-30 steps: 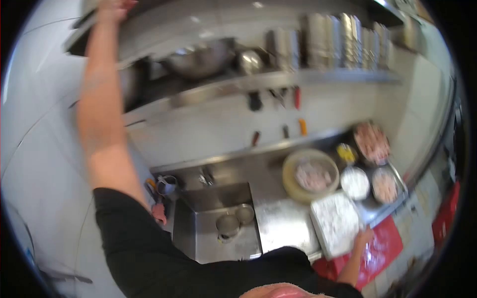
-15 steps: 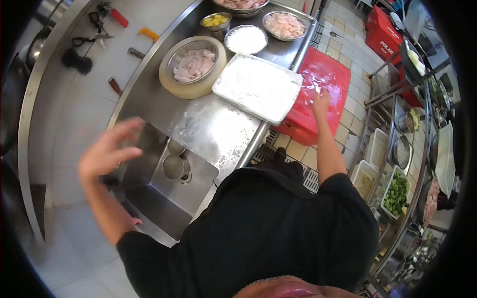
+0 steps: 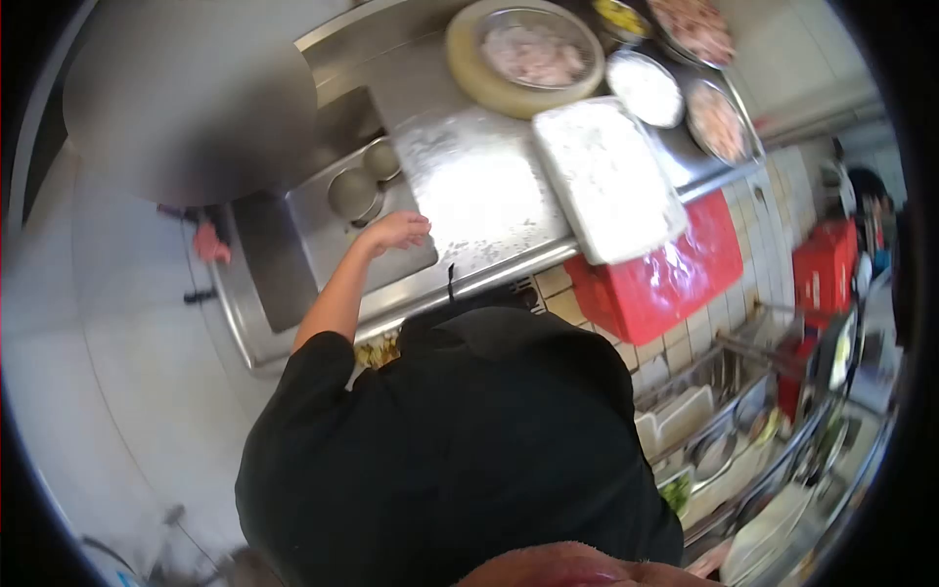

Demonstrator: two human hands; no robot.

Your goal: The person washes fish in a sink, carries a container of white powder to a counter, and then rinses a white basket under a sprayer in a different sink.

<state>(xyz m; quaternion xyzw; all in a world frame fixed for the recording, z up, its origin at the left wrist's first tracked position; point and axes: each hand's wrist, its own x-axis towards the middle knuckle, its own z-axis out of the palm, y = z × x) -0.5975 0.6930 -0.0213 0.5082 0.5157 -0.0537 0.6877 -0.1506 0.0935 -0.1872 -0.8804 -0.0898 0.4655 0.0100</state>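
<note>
My left hand is over the right side of the metal sink, near the worktop edge. Its fingers are loosely bent and a little apart, and nothing shows in them. Beyond it, two round metal containers stand in the sink. To the right, a tray of white powder reaches over the counter edge above a red bin. My right hand is not visible; a small skin-coloured patch beside my right sleeve is too unclear to identify.
A bowl of pale meat sits on a round board. Bowls of white powder, yellow pieces and meat stand behind the tray. A metal shelf rack holds containers at right. A large blurred shape covers the upper left.
The view has turned and shifted. My left hand has come from left of the sink to its right side. My right hand has left the red bin and gone out of view.
</note>
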